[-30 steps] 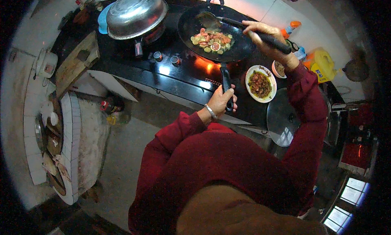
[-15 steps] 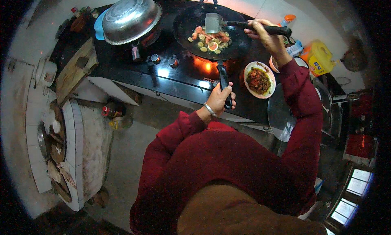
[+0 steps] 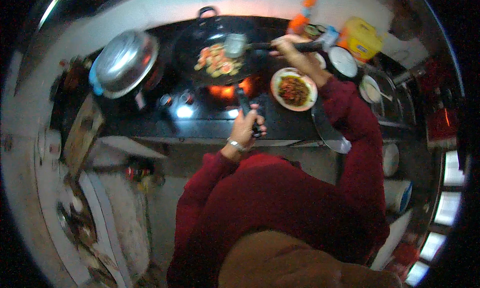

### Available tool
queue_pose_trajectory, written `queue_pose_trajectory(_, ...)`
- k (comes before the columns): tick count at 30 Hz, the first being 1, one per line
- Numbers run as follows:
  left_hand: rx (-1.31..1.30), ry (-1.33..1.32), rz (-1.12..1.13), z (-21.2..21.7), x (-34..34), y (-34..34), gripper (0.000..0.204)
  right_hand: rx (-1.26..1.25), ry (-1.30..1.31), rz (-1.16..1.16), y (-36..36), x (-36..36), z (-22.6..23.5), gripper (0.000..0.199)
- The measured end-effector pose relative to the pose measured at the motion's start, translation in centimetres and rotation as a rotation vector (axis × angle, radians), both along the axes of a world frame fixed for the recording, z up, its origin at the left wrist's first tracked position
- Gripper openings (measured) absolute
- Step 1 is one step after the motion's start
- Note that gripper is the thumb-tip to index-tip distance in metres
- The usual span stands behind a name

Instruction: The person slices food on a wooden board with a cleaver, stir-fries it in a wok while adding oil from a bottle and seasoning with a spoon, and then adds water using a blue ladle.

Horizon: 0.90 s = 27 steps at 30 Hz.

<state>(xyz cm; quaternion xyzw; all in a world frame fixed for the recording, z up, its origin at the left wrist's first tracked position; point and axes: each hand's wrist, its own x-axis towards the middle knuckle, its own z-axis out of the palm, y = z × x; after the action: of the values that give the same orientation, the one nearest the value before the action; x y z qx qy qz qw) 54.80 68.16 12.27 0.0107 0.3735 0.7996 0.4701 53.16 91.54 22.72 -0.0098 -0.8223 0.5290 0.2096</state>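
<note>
Spatula (image 3: 235,45) has shifted toward the right edge of the food (image 3: 215,63). My right hand (image 3: 290,45) grips it; my left hand (image 3: 245,128) clasps the handle (image 3: 243,99) of the wok (image 3: 187,53) just beyond. Shoving too hard, I could spill some toward the flame (image 3: 224,91); blur hides blade contact.

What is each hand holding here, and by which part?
The left hand grips the black wok by its long handle; the right hand holds the spatula by its dark handle.
</note>
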Motion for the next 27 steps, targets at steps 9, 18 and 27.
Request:
queue_pose_trajectory(9,0.033,0.133,-0.025,-1.6,-0.6,-0.3,0.024,1.017,-0.005,0.314,-7.4,2.9,-3.1,0.025)
queue_pose_trajectory(18,0.237,-0.096,-0.046,-2.1,0.0,-2.7,0.036,0.826,-0.01,0.411,-9.2,3.8,-3.4,0.054)
queue_pose_trajectory(27,0.185,-0.244,-0.111,-4.9,0.2,-5.7,0.045,0.615,-0.172,0.263,-10.1,5.1,-3.7,0.075)
